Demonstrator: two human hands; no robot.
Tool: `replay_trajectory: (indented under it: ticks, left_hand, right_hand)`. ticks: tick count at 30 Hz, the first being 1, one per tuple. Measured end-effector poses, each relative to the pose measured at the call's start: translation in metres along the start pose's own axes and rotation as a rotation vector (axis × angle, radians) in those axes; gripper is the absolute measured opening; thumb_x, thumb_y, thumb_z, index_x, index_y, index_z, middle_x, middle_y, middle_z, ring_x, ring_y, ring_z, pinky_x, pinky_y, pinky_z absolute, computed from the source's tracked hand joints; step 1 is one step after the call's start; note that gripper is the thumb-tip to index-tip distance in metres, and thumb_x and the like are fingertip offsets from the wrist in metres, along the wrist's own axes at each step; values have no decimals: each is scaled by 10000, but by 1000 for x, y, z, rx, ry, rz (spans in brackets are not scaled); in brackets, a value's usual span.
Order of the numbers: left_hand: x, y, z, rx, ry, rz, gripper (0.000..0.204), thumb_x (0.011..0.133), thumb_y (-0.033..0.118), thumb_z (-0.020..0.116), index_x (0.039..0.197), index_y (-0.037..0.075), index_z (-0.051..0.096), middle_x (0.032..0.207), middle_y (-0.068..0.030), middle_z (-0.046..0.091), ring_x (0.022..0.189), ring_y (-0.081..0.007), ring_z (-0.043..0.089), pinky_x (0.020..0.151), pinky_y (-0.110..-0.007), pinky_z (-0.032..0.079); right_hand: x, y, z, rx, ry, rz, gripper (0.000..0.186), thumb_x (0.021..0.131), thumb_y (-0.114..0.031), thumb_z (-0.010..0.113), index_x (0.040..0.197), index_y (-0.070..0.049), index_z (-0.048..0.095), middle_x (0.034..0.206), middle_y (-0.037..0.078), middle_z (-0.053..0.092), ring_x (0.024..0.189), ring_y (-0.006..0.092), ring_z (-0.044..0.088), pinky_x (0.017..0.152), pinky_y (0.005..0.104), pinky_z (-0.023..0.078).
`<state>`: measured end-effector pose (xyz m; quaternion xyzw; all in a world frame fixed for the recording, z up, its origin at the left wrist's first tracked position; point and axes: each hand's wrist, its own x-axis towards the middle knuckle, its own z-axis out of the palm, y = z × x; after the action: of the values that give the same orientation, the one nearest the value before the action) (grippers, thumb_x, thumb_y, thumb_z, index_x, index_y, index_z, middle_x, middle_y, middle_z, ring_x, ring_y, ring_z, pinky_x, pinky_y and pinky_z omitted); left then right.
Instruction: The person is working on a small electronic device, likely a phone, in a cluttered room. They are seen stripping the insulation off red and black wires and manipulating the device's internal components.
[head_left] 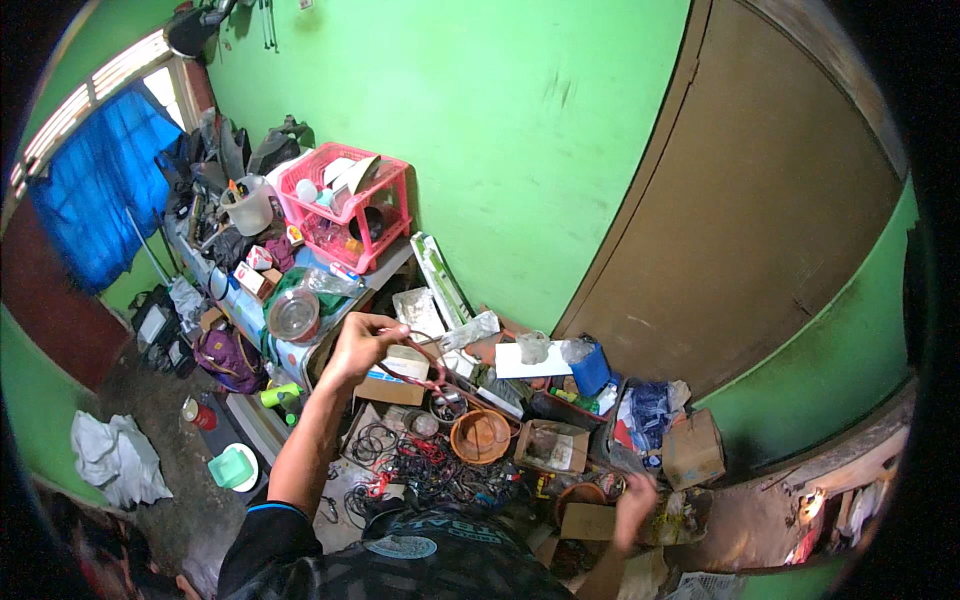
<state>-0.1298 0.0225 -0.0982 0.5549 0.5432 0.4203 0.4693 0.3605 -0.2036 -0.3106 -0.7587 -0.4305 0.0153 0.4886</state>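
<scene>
A pink rack of dishes stands at 10 o'clock on a cluttered table, with a green wall rising at 12. A blue curtain hangs between 9 and 10. A purple bag sits between 8 and 9; toward 8, a white cloth lies crumpled on the floor. A brown door fills 2 o'clock.

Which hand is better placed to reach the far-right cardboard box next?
Probably the right hand: it is nearer the box, though blur hides whether it holds anything. The left hand is farther away, holding a brown cord.
</scene>
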Motion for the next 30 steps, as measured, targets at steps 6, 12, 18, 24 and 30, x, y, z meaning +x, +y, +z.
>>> replay_trajectory:
  ticks: [6,12,18,24,30]
  left_hand:
    - [11,-18,-25,-51,117,-28,247,852,201,674,823,-43,697,646,-4,617,542,-52,486,466,-238,376]
    - [12,-2,24,3,-45,70,177,824,141,691,818,-35,708,693,-34,647,618,-77,513,564,-259,416]
    - [-14,26,86,5,-352,189,161,802,123,712,836,-34,701,738,-31,672,704,-94,567,671,-270,462]
    - [-30,23,109,-61,-456,209,166,826,121,698,867,-40,696,776,-69,687,717,-96,592,672,-272,485]
    - [-28,12,94,-10,-364,234,182,814,158,712,863,-17,704,767,-54,684,719,-93,584,671,-270,473]
  right_hand:
    - [-28,143,-123,-376,355,446,151,810,11,563,941,36,634,909,125,636,828,243,593,757,331,476]
    - [-48,145,-39,159,417,257,258,820,50,564,1072,26,613,925,88,648,841,195,599,722,290,492]
    - [-8,-179,93,577,-423,-39,145,849,-66,621,953,17,679,958,119,685,858,179,650,794,301,502]
    - [-12,-202,146,793,-877,-132,225,849,44,516,1065,43,582,981,83,643,895,114,595,802,262,471]
    - [-13,-213,125,851,-911,-31,163,815,57,534,954,45,618,864,52,631,775,117,578,719,250,459]
